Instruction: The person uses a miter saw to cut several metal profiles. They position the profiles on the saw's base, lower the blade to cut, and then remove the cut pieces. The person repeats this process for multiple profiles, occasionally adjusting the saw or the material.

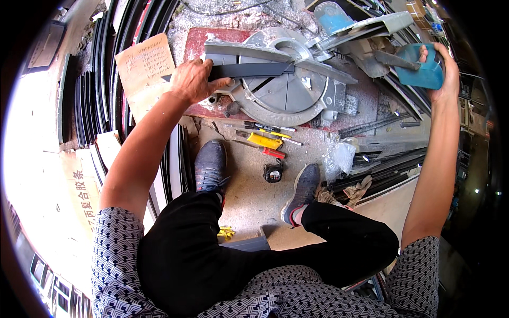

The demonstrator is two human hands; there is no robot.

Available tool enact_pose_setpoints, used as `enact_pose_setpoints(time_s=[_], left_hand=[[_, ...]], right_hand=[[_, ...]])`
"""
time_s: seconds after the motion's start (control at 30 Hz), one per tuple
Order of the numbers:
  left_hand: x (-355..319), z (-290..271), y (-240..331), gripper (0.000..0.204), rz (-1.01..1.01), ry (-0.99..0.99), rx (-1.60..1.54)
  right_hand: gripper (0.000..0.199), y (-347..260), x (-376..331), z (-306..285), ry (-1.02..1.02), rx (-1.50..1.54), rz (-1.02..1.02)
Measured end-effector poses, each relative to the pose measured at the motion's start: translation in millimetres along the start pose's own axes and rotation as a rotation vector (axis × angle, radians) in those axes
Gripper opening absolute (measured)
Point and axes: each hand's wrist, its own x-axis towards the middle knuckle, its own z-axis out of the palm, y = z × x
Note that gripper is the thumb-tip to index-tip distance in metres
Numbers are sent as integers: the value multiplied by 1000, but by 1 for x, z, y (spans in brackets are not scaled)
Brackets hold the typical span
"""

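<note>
A mitre saw (289,115) with a round grey metal base sits on a dusty red board in front of me. My left hand (192,80) presses a short dark profile strip (249,70) against the saw's fence (246,52), thumb along its near side. The strip's right end is cut at a slant and lies over the turntable. Off to the right, the saw's raised arm ends in a teal handle (421,77). My right hand (449,74) is wrapped round that handle, with a fingertip showing through its opening.
Between my shoes lie a tape measure (273,171), a red-handled screwdriver (272,152), a yellow utility knife (265,140) and several pens. A handwritten cardboard piece (145,63) lies left of the saw. Long dark profiles (94,90) are stacked at left, with more at right beside gloves (358,191).
</note>
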Motion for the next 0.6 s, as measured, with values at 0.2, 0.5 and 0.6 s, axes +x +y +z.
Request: enact_pose_setpoints(time_s=[0.2, 0.5, 0.6], left_hand=[[-22, 3, 8, 66, 123, -90, -76], [-64, -5, 14, 64, -70, -69, -295], [-89, -13, 8, 69, -270, -41, -411]], right_hand=[[28, -4, 14, -13, -23, 28, 41], [26, 2, 50, -32, -17, 24, 55], [24, 2, 78, -67, 10, -37, 20]])
